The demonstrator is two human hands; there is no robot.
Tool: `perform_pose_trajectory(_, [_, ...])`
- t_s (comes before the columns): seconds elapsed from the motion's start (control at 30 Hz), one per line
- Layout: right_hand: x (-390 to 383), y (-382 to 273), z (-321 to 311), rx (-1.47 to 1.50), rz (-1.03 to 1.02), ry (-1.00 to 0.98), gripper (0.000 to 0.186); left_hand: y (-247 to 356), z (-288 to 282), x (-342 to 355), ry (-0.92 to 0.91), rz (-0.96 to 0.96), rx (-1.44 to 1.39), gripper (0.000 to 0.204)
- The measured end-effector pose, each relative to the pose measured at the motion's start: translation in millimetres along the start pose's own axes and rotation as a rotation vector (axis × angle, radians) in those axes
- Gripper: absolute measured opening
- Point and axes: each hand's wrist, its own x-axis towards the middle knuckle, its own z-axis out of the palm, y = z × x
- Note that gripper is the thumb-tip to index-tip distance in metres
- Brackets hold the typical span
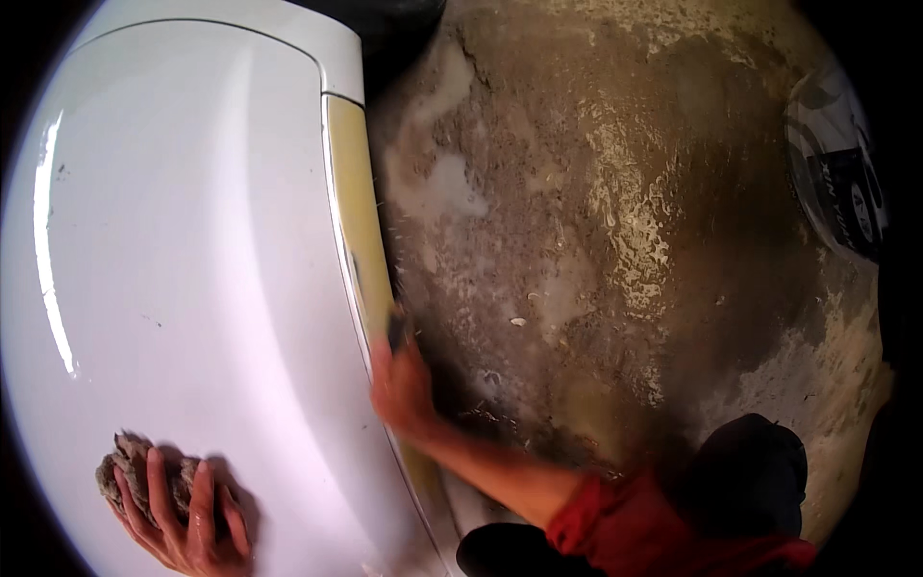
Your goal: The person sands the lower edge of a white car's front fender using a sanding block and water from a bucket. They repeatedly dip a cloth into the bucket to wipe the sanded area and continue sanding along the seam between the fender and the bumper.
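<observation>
"Which step are you on?"

"Probably wiping the white car panel point(183, 250), ahead and to your left. Your left hand point(187, 524), fingers spread, holds a bunched grey-brown rag point(129, 464) against it. Your right hand point(404, 389) is at the yellowish lower strip point(354, 183), a small dark object point(396, 329) by its fingers — too blurred to tell whether you grip it."

"And your next move?"

"I'd judge it calls for light, even pressure."

"How does your panel look?"

"Glossy — with a few dark specks point(62, 171)."
</observation>
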Motion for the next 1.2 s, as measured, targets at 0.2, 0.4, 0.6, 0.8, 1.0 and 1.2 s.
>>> perform_pose_trajectory(0.2, [68.7,-17.8,1.3,-0.281,0.115,-0.24,0.046,3.1,1.6,-0.9,-0.018,-0.004,-0.023,0.032])
perform_pose_trajectory(0.4, [-45.1,17.0,-25.6,-0.173,0.003,-0.097,0.055,-2.3,-0.4,-1.2,-0.005,0.03,-0.006,0.032])
perform_pose_trajectory(0.6, [52.1,-10.9,0.7,-0.054,0.18,-0.151,0.055,-4.2,2.1,-12.1,-0.133,0.022,0.022,0.036])
perform_pose_trajectory(0.8, [-46.9,18.7,-16.6,-0.083,-0.121,0.043,0.05,-4.7,2.1,7.5,0.057,0.021,-0.086,0.031])
perform_pose_trajectory(1.0, [88.3,-57.6,-11.7,-0.057,0.27,-0.289,0.044,5.7,4.9,-8.1,0.012,-0.019,-0.008,0.027])
perform_pose_trajectory(1.2, [-55.0,-6.7,-33.9,0.041,-0.043,-0.094,0.048,5.0,-6.8,37.2,0.167,0.092,0.01,0.028])
